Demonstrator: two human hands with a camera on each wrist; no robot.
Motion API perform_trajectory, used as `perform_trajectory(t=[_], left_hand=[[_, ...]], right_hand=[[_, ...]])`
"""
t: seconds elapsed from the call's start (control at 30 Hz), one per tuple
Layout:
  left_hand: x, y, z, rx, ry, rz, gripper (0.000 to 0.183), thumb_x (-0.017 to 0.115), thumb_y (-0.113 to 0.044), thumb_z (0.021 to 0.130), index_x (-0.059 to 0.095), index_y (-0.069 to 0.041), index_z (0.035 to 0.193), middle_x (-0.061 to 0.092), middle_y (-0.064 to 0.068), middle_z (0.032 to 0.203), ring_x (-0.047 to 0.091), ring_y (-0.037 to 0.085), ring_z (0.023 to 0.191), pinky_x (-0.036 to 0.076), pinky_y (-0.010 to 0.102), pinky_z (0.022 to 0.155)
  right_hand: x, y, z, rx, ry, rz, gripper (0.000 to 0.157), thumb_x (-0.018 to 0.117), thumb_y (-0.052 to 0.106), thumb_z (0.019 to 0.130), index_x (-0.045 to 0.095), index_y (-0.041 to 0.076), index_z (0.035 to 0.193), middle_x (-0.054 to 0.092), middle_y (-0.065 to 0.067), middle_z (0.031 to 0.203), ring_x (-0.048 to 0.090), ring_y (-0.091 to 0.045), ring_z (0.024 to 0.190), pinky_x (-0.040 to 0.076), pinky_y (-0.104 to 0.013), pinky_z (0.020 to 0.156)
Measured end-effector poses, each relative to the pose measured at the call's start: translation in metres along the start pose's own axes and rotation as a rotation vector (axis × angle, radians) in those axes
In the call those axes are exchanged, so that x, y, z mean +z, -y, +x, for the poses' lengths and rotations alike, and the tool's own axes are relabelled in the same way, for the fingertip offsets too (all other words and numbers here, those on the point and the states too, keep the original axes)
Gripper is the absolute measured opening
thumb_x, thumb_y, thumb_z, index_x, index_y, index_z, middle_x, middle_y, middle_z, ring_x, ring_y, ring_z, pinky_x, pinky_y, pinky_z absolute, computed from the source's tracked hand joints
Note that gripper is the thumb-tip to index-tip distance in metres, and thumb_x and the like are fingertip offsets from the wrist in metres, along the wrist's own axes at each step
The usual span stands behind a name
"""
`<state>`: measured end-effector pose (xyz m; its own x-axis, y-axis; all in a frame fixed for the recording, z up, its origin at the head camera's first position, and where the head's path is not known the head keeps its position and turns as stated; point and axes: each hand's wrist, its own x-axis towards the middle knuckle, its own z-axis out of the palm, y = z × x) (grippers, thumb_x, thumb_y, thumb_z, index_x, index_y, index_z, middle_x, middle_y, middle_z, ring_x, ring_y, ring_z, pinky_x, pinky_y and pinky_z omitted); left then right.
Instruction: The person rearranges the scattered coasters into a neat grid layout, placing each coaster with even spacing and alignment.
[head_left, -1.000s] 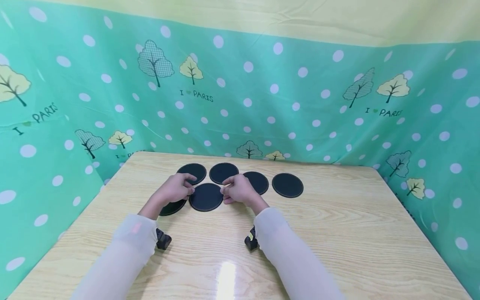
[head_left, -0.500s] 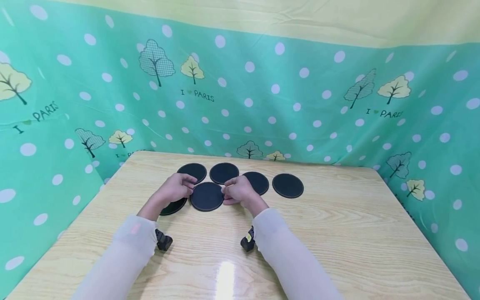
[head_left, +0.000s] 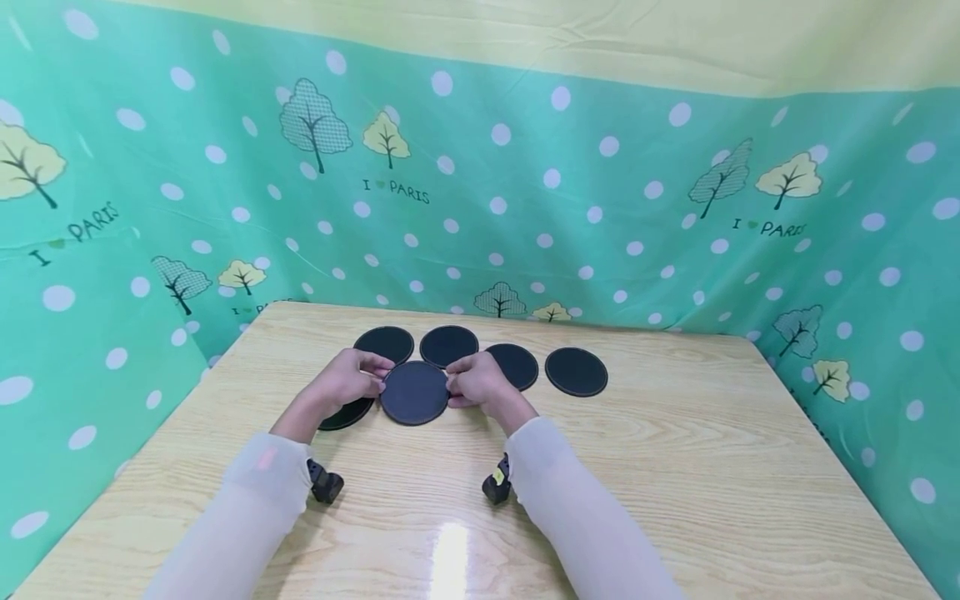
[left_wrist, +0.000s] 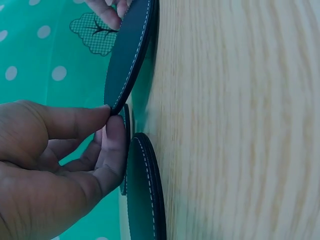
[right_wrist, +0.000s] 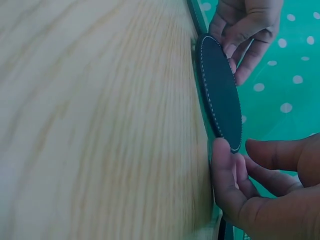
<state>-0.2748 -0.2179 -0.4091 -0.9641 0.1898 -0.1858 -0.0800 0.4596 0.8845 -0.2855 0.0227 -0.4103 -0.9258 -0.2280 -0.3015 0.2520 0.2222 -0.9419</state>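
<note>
Both hands hold a round black coaster [head_left: 415,393] with pale edge stitching, one at each side. My left hand [head_left: 347,382] pinches its left edge between thumb and index finger, as the left wrist view shows. At the opposite edge, my right hand [head_left: 482,382] has its index fingertip under the rim and its thumb close above. The coaster [left_wrist: 129,55] stands a little off the table in the left wrist view, with a gap beneath. Partly under my left hand lies another coaster [head_left: 349,413]. Behind the held one are a back-left coaster [head_left: 382,340] and a back-middle coaster [head_left: 448,343].
To the right lie a coaster [head_left: 516,365] partly covered by my right hand and a farther coaster [head_left: 576,372]. The light wooden table [head_left: 675,475] stretches out to the right and front. A green dotted curtain [head_left: 525,208] encloses its back and sides.
The held coaster has risen slightly and shifted a little to the right, its surface now looking lighter. Both hands keep nearly the same places, and the other coasters lie as before.
</note>
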Motion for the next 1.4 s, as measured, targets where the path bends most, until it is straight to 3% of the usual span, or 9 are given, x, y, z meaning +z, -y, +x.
perform_trajectory(t=[0.23, 0.53, 0.9, 1.4], left_hand=[[-0.001, -0.002, 0.000, 0.009, 0.021, -0.068, 0.045, 0.060, 0.013, 0.093, 0.053, 0.014, 0.137, 0.060, 0.025, 0.125, 0.065, 0.019, 0.100, 0.061, 0.031, 0.086], [-0.002, -0.006, -0.002, -0.037, 0.059, -0.198, 0.050, 0.058, 0.008, 0.098, 0.045, 0.012, 0.146, 0.055, 0.022, 0.132, 0.062, 0.016, 0.106, 0.057, 0.028, 0.095], [0.002, -0.011, -0.002, -0.020, 0.059, -0.227, 0.050, 0.058, 0.010, 0.096, 0.046, 0.012, 0.144, 0.055, 0.019, 0.128, 0.059, 0.017, 0.107, 0.058, 0.025, 0.091], [0.015, -0.020, -0.001, 0.004, 0.079, -0.215, 0.050, 0.061, 0.011, 0.095, 0.049, 0.011, 0.142, 0.058, 0.023, 0.130, 0.064, 0.015, 0.101, 0.059, 0.028, 0.091]], right_hand=[[-0.005, -0.001, -0.001, -0.004, 0.014, 0.035, 0.031, 0.062, -0.015, 0.093, 0.066, -0.009, 0.122, 0.063, -0.013, 0.096, 0.064, -0.015, 0.073, 0.065, -0.031, 0.074], [-0.016, 0.003, -0.003, -0.047, 0.019, 0.047, 0.032, 0.064, -0.014, 0.092, 0.067, -0.006, 0.124, 0.065, -0.012, 0.096, 0.064, -0.015, 0.077, 0.064, -0.027, 0.073], [-0.026, 0.007, -0.007, -0.088, 0.070, 0.036, 0.034, 0.063, -0.015, 0.092, 0.065, -0.005, 0.125, 0.063, -0.010, 0.093, 0.064, -0.015, 0.076, 0.064, -0.036, 0.081], [-0.048, 0.007, -0.017, -0.132, 0.120, 0.031, 0.036, 0.060, -0.015, 0.095, 0.062, -0.003, 0.129, 0.060, -0.010, 0.092, 0.061, -0.018, 0.080, 0.063, -0.031, 0.074]])
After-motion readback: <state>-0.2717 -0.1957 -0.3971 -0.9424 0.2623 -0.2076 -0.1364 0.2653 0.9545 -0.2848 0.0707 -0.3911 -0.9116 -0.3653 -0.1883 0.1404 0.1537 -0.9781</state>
